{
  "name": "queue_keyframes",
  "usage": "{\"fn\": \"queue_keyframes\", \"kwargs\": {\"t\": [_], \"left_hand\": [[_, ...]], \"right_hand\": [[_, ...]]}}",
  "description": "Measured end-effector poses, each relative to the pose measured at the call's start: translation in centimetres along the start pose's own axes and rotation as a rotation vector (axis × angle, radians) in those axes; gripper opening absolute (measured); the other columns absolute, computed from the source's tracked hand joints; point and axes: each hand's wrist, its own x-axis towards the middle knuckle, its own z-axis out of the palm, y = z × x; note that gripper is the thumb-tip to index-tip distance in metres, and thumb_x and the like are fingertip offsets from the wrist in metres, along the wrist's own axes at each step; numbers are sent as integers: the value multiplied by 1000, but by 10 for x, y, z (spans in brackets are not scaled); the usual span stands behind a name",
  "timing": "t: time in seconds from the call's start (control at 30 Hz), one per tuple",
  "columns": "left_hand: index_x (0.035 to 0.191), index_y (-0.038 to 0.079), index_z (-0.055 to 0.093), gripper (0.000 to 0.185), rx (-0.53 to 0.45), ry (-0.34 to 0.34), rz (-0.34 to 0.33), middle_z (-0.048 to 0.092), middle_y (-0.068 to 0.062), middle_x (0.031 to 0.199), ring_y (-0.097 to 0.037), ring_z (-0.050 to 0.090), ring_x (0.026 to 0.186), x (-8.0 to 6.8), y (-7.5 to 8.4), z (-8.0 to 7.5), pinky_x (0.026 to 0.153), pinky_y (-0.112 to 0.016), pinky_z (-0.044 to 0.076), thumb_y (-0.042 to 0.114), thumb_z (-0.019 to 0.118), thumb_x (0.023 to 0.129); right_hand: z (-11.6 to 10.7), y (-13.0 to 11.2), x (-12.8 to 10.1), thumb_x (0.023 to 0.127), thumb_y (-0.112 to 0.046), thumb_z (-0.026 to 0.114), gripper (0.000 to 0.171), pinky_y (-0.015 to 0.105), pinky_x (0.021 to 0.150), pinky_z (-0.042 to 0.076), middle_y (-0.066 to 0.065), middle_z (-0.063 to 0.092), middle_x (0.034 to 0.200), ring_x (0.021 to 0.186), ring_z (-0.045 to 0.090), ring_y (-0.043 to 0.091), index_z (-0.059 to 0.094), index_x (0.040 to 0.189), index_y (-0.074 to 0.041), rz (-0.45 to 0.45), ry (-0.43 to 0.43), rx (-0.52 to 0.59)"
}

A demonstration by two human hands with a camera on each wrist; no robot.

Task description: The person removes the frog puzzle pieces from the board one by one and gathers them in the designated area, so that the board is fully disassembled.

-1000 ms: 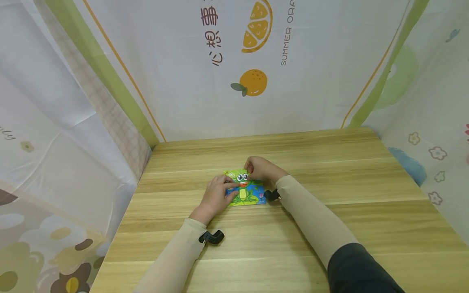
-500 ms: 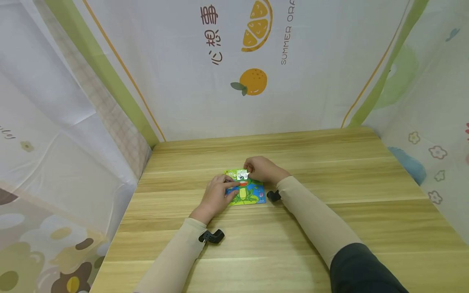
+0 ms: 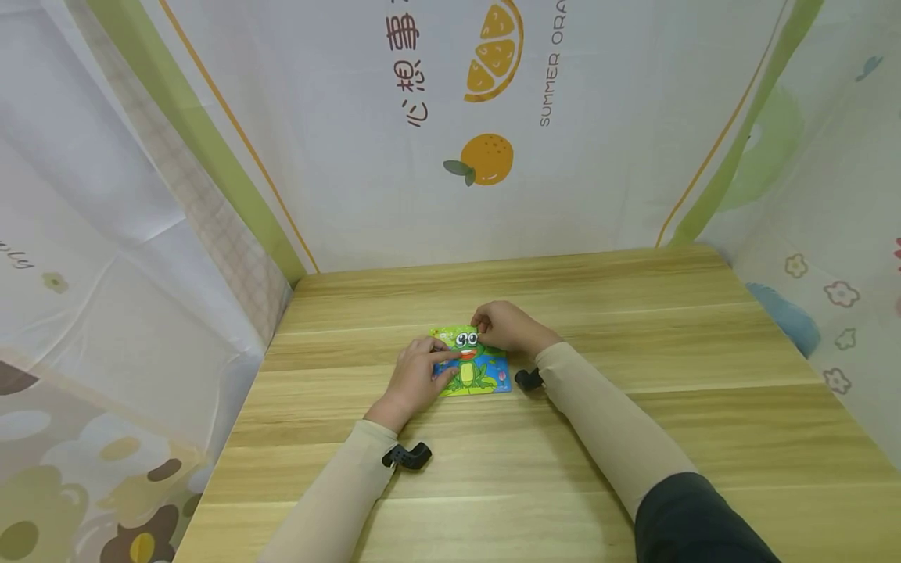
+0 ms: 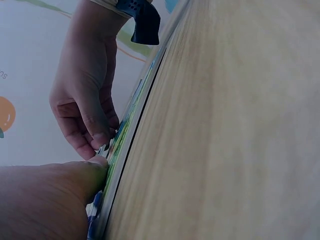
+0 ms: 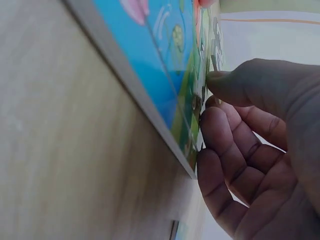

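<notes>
A frog picture puzzle board (image 3: 498, 371) lies flat on the wooden table, green and blue with a big-eyed frog. My left hand (image 3: 414, 374) rests on its left part, fingers extended across the picture toward the frog's mouth. At the board's upper right, my right hand (image 3: 508, 325) pinches a thin puzzle piece (image 3: 467, 339) bearing the frog's eyes by its right edge. In the right wrist view, thumb and forefinger hold this piece close over the board, the other fingers curled by the board's edge. The left wrist view shows the left thumb (image 4: 95, 172) pressing near the board's rim.
The wooden table (image 3: 633, 328) extends around the board. A white curtain (image 3: 352, 188) with orange prints hangs behind it, and printed cloths hang on both sides. Each wrist wears a black camera (image 3: 408, 456). In the right wrist view, a small flat thing (image 5: 175, 230) lies beyond the board's corner.
The eye piece tilted so that glare whitened it half a second ago; now it lies flatter and the eyes show clearly again. Both hands have stayed nearly in place.
</notes>
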Motion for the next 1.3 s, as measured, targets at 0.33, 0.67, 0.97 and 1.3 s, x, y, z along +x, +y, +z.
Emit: {"fn": "queue_keyframes", "kwargs": {"t": [0.33, 0.67, 0.97, 1.3], "left_hand": [[120, 31, 69, 29, 14, -19, -17, 52, 9, 110, -11, 44, 103, -1, 0, 0, 85, -34, 37, 35, 67, 91], [119, 31, 70, 29, 15, -13, -19, 52, 9, 111, -11, 45, 103, -1, 0, 0, 87, -36, 38, 34, 68, 91], [120, 31, 70, 29, 12, -15, -24, 52, 9, 111, -11, 45, 103, -1, 1, 0, 87, -36, 38, 34, 68, 91], [119, 31, 70, 28, 1, -15, -30, 53, 8, 111, -12, 46, 104, -1, 1, 0, 89, -37, 38, 33, 68, 91]], "right_hand": [[-4, -1, -9, 87, -12, 70, 18, 28, 73, 51, -2, 63, 86, 80, 58, 16, 68, 104, -7, 1, 25, 42], [-6, 4, -20, 85, -11, 70, 17, 28, 70, 51, -2, 61, 85, 78, 56, 16, 69, 102, -11, 11, 78, 26], [-13, 6, -33, 86, -12, 68, 18, 30, 68, 52, -2, 62, 87, 78, 58, 16, 69, 104, -12, 30, 112, 70], [-23, 19, -42, 87, -17, 69, 21, 32, 70, 50, -1, 61, 90, 80, 56, 18, 68, 107, -12, 40, 149, 88]]}}
